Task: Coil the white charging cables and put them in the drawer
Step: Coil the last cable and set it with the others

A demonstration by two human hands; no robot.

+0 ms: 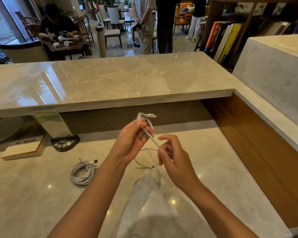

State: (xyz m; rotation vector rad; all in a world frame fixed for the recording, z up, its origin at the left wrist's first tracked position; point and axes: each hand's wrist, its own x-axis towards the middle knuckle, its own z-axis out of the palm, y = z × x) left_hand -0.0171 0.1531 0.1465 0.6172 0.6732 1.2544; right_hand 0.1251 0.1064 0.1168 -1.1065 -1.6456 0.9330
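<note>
the left hand (pixel 132 140) grips the half-wound white cable (pixel 145 123) above the tabletop (pixel 41 194). its loose tail slants down-right through the pinching right hand (pixel 173 155), the nearer one. a finished coil (pixel 82 174) lies left.

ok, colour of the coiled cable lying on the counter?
White, with a dark-tipped plug; coiled cable shows in the head view, the only one.

Glossy polished marble counter (pixel 41 194) — smooth plastic-coated white cable (pixel 147 131).
</note>
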